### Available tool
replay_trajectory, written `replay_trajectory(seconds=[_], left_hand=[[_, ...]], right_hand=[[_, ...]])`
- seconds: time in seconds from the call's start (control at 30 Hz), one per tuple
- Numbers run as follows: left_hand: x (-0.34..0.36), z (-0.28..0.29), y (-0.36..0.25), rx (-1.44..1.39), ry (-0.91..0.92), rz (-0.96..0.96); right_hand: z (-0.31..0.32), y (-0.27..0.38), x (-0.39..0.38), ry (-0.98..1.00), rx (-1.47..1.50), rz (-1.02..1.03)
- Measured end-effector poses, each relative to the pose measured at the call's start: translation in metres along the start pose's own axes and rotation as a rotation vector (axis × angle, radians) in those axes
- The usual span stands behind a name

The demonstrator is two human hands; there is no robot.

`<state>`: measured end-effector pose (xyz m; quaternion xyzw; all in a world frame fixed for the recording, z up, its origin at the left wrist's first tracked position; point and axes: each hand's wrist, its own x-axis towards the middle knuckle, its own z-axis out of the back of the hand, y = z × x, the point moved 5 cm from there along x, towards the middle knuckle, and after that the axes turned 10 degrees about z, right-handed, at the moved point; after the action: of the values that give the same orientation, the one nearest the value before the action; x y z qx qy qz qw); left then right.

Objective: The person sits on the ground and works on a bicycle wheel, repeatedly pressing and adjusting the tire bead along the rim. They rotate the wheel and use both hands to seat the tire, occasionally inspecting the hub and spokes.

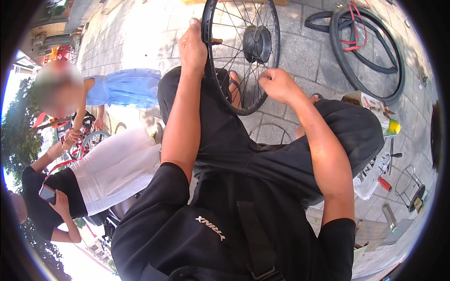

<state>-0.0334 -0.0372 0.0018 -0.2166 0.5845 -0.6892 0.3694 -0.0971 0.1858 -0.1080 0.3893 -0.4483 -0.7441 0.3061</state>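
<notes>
My left hand [193,47] is holding a black bicycle wheel [250,50], up at 12 o'clock from my middle. That hand grips the wheel at its 9 o'clock side, thumb up along the rim and fingers tucked behind. The wheel has thin spokes and a fat black hub [258,43]. Its bottom edge comes down between the legs of my black pants [222,140].

My right hand [277,84] is at the wheel's 5 o'clock side, fingers curled in small. I can't tell if it is pinching something or just touching the rim.

Over at 2 o'clock, a big black tyre [333,42] lies on the grey paving [300,51], with a floppy black loop [384,70] and a red strip [352,48] in its ring.

A tool with a red handle [384,183] lies between 3 and 4 o'clock. A person in a blue skirt [131,89] is at 10 o'clock.
</notes>
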Motion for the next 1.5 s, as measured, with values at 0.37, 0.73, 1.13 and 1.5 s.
replay_trajectory(seconds=[0.37, 0.73, 1.13, 1.5], left_hand=[[-0.004, -0.008, -0.007, 0.006, 0.049, -0.049], [-0.005, -0.012, -0.005, -0.034, 0.088, -0.067], [-0.007, -0.003, -0.007, 0.046, 0.027, -0.043], [-0.004, -0.004, -0.003, -0.037, 0.076, -0.080]], right_hand=[[-0.006, -0.011, 0.008, -0.045, 0.007, 0.095], [-0.031, 0.062, -0.010, -0.083, -0.145, 0.482], [-0.056, 0.072, -0.025, 0.026, -0.288, 0.506], [-0.055, 0.077, -0.032, 0.015, -0.307, 0.486]])
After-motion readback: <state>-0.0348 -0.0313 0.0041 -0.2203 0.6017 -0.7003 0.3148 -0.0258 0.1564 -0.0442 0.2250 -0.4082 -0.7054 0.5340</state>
